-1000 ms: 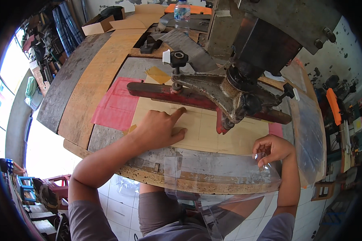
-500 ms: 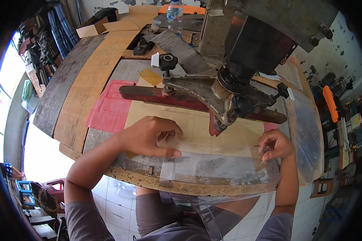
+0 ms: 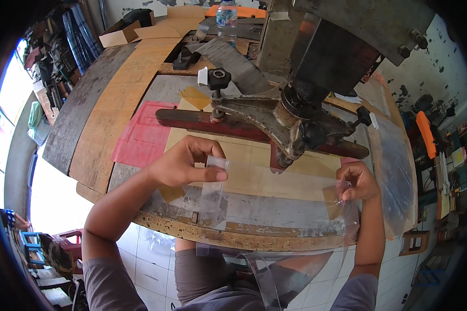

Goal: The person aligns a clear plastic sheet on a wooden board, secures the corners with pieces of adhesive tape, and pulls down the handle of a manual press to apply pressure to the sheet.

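A sheet of clear plastic film (image 3: 275,217) hangs between my two hands, over the front edge of the worktable and down toward my lap. My left hand (image 3: 190,165) pinches its upper left corner between thumb and fingers, where a folded strip of the film shows. With bent fingers, my right hand (image 3: 357,181) grips the upper right corner. Just beyond the film stands a heavy press head (image 3: 290,119) with a red-edged crossbar (image 3: 228,127). Under the bar lies a tan sheet (image 3: 249,160) on the grey metal bed. A pink sheet (image 3: 143,133) lies left of it.
More clear film (image 3: 395,171) covers the table's right side. Wooden boards (image 3: 111,109) extend at the left. A water bottle (image 3: 227,20), a dark clamp-like block (image 3: 184,59) and an open cardboard box (image 3: 120,35) stand at the back. Black knobs (image 3: 219,79) stick up from the press arms.
My left hand has lifted slightly away from me, raising the film's left corner. My right hand has risen a little too. The press has not moved.
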Demonstrator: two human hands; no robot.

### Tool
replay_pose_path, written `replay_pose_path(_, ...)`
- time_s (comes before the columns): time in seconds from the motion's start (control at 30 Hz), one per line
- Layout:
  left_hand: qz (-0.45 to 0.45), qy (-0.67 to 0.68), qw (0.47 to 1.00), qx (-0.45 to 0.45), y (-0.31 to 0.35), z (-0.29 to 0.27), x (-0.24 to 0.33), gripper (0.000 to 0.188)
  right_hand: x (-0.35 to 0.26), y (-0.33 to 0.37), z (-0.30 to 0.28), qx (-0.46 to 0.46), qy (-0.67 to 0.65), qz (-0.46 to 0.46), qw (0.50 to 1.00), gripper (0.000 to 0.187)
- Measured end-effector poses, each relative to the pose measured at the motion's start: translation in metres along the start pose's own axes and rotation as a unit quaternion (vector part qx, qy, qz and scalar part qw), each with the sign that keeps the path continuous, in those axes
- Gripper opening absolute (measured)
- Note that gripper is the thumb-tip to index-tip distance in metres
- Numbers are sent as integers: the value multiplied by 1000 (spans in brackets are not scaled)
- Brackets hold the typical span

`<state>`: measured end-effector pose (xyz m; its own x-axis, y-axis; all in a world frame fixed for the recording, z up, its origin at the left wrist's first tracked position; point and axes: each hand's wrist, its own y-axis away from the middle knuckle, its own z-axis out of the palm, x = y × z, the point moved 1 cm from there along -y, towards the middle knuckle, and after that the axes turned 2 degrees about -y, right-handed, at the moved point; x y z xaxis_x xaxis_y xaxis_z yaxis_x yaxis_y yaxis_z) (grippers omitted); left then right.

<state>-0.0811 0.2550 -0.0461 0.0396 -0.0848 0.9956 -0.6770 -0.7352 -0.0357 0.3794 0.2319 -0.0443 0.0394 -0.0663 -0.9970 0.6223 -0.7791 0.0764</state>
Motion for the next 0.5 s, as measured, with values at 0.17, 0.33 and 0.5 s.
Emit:
replay_pose_path(0.17, 16, 28, 999, 32, 3, -2, -1, 18, 0, 0, -1, 18, -4, 2, 1000, 32)
replay_pose_path(0.33, 36, 26, 998, 37, 3, -1, -3, 17, -1, 1, 0, 28, -8, 13, 999, 30)
replay_pose_path(0.5, 21, 23, 999, 45, 4, -2, -1, 17, -4, 2, 1, 36, -22, 6, 999, 31)
